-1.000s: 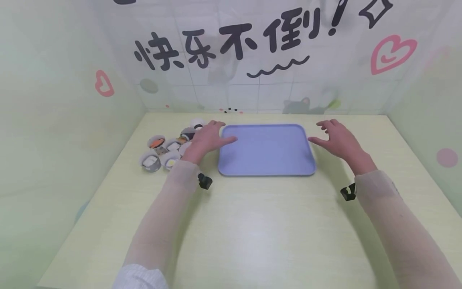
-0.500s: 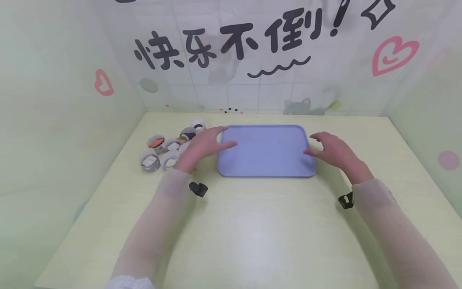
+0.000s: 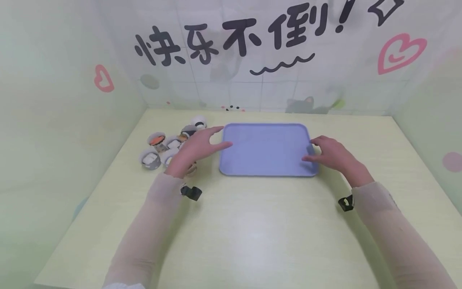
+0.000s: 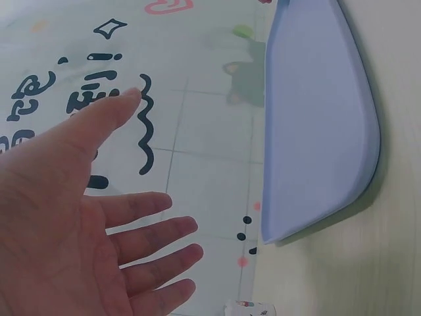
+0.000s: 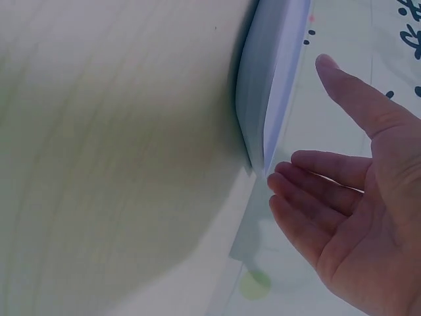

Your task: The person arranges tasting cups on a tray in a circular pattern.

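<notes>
A light-purple rectangular tray (image 3: 267, 148) lies flat on the table near the back wall. My left hand (image 3: 196, 147) hovers by its left side, palm inward, with the thumb over the rim. In the left wrist view that hand (image 4: 112, 230) has spread, straight fingers and stands apart from the tray (image 4: 316, 125). My right hand (image 3: 333, 153) is at the tray's right edge, thumb over the rim in the head view. The right wrist view shows that hand (image 5: 355, 191) with slightly bent fingers beside the tray's rim (image 5: 263, 99); contact cannot be told. Neither hand holds anything.
Several small round cups with different contents, such as a white one (image 3: 150, 159) and an orange-topped one (image 3: 157, 140), cluster on the table (image 3: 252, 224) left of the tray, partly hidden by my left hand. A printed curtain (image 3: 216, 80) closes off the back.
My right hand has come toward me and inward to the tray's right edge. The left hand has drawn back slightly to the left and toward me. The tray stays in place.
</notes>
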Tool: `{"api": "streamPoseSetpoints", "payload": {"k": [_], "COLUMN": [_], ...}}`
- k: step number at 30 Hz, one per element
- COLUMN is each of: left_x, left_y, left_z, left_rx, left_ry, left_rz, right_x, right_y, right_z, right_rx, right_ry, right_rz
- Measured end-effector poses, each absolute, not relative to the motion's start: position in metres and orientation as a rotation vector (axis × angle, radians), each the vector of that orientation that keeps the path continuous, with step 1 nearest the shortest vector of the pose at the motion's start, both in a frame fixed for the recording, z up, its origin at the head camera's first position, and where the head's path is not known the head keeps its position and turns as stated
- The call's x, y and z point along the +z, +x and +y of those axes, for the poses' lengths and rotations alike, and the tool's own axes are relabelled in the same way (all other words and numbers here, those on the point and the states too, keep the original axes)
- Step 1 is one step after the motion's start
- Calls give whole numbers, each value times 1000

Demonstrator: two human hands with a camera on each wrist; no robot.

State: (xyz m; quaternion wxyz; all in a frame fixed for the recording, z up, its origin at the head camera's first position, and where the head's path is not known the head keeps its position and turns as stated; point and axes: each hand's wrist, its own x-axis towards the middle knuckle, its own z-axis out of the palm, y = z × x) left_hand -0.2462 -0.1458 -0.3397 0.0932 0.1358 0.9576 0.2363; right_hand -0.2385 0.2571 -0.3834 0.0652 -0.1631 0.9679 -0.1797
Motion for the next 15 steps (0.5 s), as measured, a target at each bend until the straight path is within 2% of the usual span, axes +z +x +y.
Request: {"api": "streamPoseSetpoints", "payload": {"k": [6, 15], "left_x": [-339, -337], "left_y": [-242, -232], "left_z": [-151, -160], "left_rx": [731, 795], "left_ry": [333, 363], "left_rz": [2839, 2861], "right_x": [-384, -385], "right_y": [-237, -236], "right_z": [251, 250], "right_rx": [-493, -465], "right_ry": [-509, -477], "right_rz": [2922, 2894]}}
